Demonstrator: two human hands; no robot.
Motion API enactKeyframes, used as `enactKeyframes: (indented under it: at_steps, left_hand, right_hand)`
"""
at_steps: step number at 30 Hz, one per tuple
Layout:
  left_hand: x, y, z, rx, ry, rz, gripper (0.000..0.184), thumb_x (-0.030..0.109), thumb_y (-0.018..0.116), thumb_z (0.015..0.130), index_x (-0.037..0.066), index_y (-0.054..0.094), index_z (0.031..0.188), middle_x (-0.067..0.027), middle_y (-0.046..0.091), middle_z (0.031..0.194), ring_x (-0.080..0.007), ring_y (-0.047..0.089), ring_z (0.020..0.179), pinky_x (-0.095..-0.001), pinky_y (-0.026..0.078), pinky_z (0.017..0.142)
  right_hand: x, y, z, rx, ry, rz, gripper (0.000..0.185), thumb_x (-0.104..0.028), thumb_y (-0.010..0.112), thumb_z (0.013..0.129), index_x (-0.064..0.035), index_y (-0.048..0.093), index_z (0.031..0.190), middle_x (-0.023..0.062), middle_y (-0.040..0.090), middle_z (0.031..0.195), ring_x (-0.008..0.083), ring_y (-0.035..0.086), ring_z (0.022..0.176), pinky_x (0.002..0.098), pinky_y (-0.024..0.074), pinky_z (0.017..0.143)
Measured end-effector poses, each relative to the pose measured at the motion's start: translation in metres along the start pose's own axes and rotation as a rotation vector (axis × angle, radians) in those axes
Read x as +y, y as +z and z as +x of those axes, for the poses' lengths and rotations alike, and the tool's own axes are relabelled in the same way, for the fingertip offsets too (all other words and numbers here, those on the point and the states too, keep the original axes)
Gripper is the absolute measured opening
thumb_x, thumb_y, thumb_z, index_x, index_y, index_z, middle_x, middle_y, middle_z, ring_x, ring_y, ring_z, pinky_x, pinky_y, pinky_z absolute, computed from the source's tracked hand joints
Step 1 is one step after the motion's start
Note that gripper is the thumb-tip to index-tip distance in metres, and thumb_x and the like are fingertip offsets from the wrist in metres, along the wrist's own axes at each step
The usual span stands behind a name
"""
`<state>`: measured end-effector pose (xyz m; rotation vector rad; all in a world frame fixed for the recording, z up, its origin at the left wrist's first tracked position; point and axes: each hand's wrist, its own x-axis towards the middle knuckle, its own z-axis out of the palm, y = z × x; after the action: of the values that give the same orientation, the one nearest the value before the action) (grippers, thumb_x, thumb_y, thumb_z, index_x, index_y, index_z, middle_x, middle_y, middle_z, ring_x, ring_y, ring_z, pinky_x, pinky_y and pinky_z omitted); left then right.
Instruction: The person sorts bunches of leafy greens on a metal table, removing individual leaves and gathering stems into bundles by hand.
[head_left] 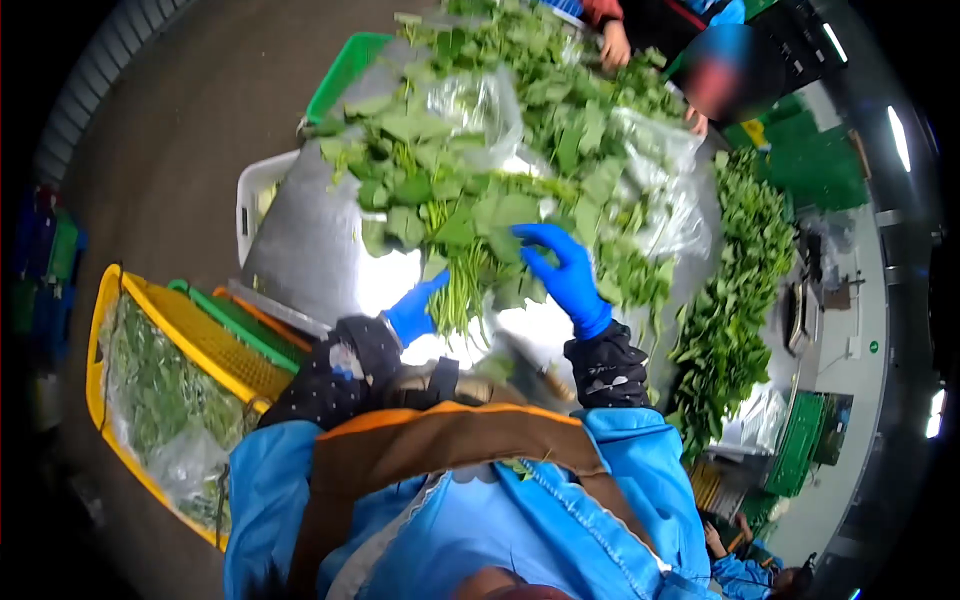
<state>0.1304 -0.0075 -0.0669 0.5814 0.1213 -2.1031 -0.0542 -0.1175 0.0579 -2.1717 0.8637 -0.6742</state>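
the bunch (460, 285) lies on the metal tabletop (300, 240) in front of the person, its broad green leaves away from the body and its thin, pale green stems gathered side by side, ends toward the body. the left hand (412, 312), gloved in blue, is at the stems' left side; whether its grip is closed on any of them, i cannot tell. the right hand (570, 280), also blue-gloved, is by the leaves on the right, its grip apart, thumb and fingers spread.

beyond is a loose heap of greens (570, 130), with clear bags (480, 110) among it. at lower left, a yellow basket (180, 310) contains bagged greens (165, 385); a green basket (235, 325) and an orange one are just beside it. a white bin (246, 210) and a green crate (340, 75) are at the tabletop's left edge. a co-worker's hand (615, 45) is at the heap's far side.
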Motion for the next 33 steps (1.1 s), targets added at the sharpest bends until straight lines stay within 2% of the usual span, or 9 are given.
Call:
enactKeyframes:
  at_steps: [3,7,13,17,21,26,29,32,33]
  left_hand:
    - [0.004,-0.011,0.003,0.006,0.005,0.056,0.041,0.037,0.045,0.088,0.01,0.046,0.119,-0.0096,0.056,0.109,-0.0234,0.056,0.096,-0.0403,0.049,0.08]
    - [0.012,-0.013,0.005,0.12,-0.07,0.138,0.044,0.039,0.052,0.084,0.01,0.048,0.118,-0.0071,0.057,0.107,-0.0212,0.058,0.094,-0.0378,0.049,0.08]
    - [0.008,-0.019,0.018,0.284,-0.027,0.558,0.042,0.034,0.049,0.087,0.004,0.047,0.116,-0.0101,0.057,0.108,-0.0197,0.057,0.096,-0.0359,0.048,0.081]
    - [0.005,-0.018,-0.015,0.095,0.016,0.19,0.035,0.029,0.046,0.089,0.004,0.047,0.113,-0.0087,0.055,0.106,-0.021,0.056,0.095,-0.037,0.046,0.084]
    - [-0.011,-0.061,-0.02,0.286,0.049,0.134,0.029,0.03,0.05,0.087,0.009,0.05,0.107,-0.0046,0.054,0.089,-0.0179,0.054,0.08,-0.034,0.045,0.078]
    - [0.002,-0.023,-0.052,0.644,0.447,1.028,0.043,0.035,0.06,0.078,-0.003,0.055,0.098,-0.0065,0.058,0.081,-0.0128,0.05,0.073,-0.0269,0.04,0.068]
    - [0.015,0.008,-0.042,0.646,0.401,1.295,0.039,0.038,0.059,0.078,0.0,0.06,0.085,-0.0104,0.061,0.072,-0.0172,0.057,0.067,-0.0298,0.044,0.064]
    - [0.011,-0.018,-0.017,0.746,0.367,1.624,0.033,0.031,0.057,0.079,-0.002,0.058,0.083,-0.0145,0.059,0.066,-0.0242,0.059,0.059,-0.0336,0.046,0.058]
    - [0.007,-0.018,-0.023,0.648,0.372,1.277,0.027,0.025,0.055,0.081,-0.001,0.059,0.084,-0.013,0.06,0.069,-0.0209,0.06,0.058,-0.0319,0.049,0.056]
  right_hand:
    - [0.048,0.015,-0.062,0.219,0.568,0.647,0.019,-0.012,0.053,0.084,0.001,0.06,0.096,0.0058,0.062,0.091,0.0121,0.057,0.079,0.0251,0.0451,0.071]
    - [0.046,0.047,-0.111,0.012,0.787,0.7,0.025,-0.021,0.054,0.084,-0.0004,0.06,0.095,0.0045,0.062,0.087,0.0126,0.057,0.076,0.0258,0.0458,0.069]
    - [0.044,0.096,-0.096,-0.19,0.625,-0.048,0.026,-0.028,0.061,0.077,-0.0059,0.062,0.092,0.0094,0.063,0.079,0.0167,0.061,0.073,0.0272,0.0463,0.064]
    - [0.043,0.083,-0.113,0.337,0.554,0.217,0.028,-0.024,0.059,0.079,-0.0031,0.06,0.098,0.0102,0.061,0.071,0.0143,0.06,0.064,0.0269,0.0462,0.057]
    - [0.052,0.086,-0.12,0.238,0.747,0.395,0.027,-0.023,0.058,0.08,-0.0036,0.059,0.099,0.0059,0.061,0.073,0.0117,0.057,0.064,0.0253,0.0445,0.059]
    - [0.066,0.1,-0.134,0.336,0.791,0.383,0.027,-0.023,0.058,0.08,-0.0016,0.058,0.097,0.0081,0.06,0.073,0.0135,0.056,0.066,0.0268,0.0443,0.061]
    - [0.062,0.116,-0.123,0.298,0.643,0.041,0.026,-0.022,0.058,0.079,-0.0012,0.057,0.096,0.0078,0.06,0.076,0.0156,0.058,0.069,0.0286,0.0448,0.063]
    - [0.054,0.116,-0.103,0.148,0.964,0.672,0.021,-0.018,0.056,0.081,-0.0002,0.056,0.091,0.0088,0.059,0.083,0.0186,0.059,0.07,0.026,0.0469,0.061]
    - [0.051,0.117,-0.101,0.201,0.955,0.791,0.019,-0.017,0.056,0.079,-0.0006,0.056,0.089,0.0079,0.059,0.08,0.0163,0.058,0.067,0.0244,0.0456,0.059]
